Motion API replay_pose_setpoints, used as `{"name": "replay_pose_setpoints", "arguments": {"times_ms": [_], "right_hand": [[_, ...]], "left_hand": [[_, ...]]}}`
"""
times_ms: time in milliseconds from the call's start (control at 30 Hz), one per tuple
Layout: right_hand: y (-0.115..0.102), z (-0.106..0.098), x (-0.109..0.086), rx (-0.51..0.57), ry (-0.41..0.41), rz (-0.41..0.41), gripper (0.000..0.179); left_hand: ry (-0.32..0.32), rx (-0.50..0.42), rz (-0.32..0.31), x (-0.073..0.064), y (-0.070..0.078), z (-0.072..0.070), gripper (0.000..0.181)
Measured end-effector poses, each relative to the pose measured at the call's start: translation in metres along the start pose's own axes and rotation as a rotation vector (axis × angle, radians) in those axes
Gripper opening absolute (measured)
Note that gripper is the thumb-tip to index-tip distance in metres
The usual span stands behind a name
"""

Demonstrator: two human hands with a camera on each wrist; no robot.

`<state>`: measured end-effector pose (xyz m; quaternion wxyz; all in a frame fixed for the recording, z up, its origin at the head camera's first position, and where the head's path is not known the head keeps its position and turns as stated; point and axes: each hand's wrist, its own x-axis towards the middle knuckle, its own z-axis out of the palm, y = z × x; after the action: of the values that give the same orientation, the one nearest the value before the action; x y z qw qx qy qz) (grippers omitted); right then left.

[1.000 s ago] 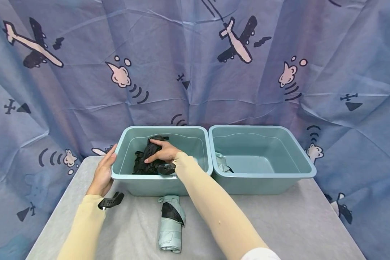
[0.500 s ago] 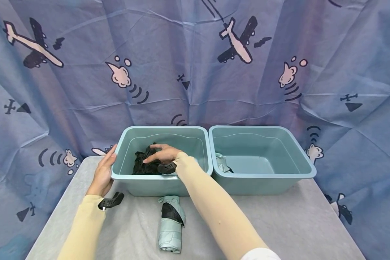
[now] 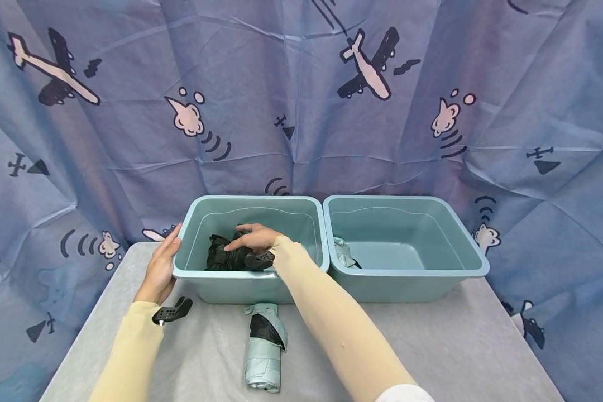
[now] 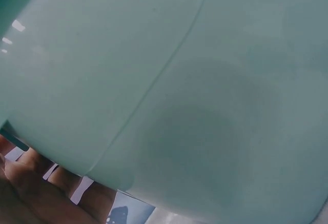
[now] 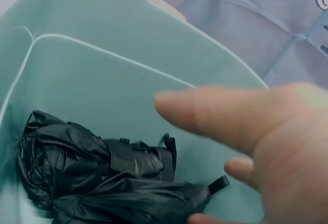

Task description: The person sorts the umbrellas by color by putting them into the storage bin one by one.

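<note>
My left hand [image 3: 157, 272] rests against the outer left side of the left bin [image 3: 241, 287], with its fingers straight along the rim. Reaching inside that bin, my right hand [image 3: 256, 238] is over two black folded umbrellas [image 3: 216, 255]. The right wrist view shows one umbrella with a strap [image 5: 136, 160] and another black umbrella [image 5: 133, 201] beside it, nearer the hand. The right thumb [image 5: 205, 108] stands straight out above them, and a fingertip [image 5: 202, 219] lies right at the nearer umbrella's end. A pale green folded umbrella [image 3: 263, 363] lies on the table before the left bin.
Close against the left bin stands a matching right bin [image 3: 407, 286], holding a pale green folded bundle [image 3: 343, 251] in its left corner. Both bins sit on a grey cloth-covered table [image 3: 457, 346]. Behind them hangs a blue printed curtain [image 3: 301, 111].
The black umbrella under my right hand has gone down to lie beside the other one, and the fingers have let go of it. My left hand has stayed at the rim.
</note>
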<state>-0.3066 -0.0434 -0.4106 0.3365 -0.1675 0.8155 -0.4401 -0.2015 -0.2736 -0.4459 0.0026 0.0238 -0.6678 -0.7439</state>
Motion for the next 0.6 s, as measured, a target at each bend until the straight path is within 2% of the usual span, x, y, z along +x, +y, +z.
{"name": "replay_pose_setpoints", "arguments": {"times_ms": [200,433,600], "right_hand": [[-0.001,-0.004,-0.006,0.019,0.029,0.044,0.080],[0.001,-0.017,-0.022,0.091,0.043,0.049,0.081],[0.001,-0.027,-0.041,0.222,0.044,0.025,0.081]], "left_hand": [[-0.002,0.001,-0.007,0.000,0.000,0.000,0.060],[-0.006,0.007,-0.002,0.000,0.000,0.001,0.060],[0.000,-0.008,0.009,-0.001,-0.001,0.000,0.062]]}}
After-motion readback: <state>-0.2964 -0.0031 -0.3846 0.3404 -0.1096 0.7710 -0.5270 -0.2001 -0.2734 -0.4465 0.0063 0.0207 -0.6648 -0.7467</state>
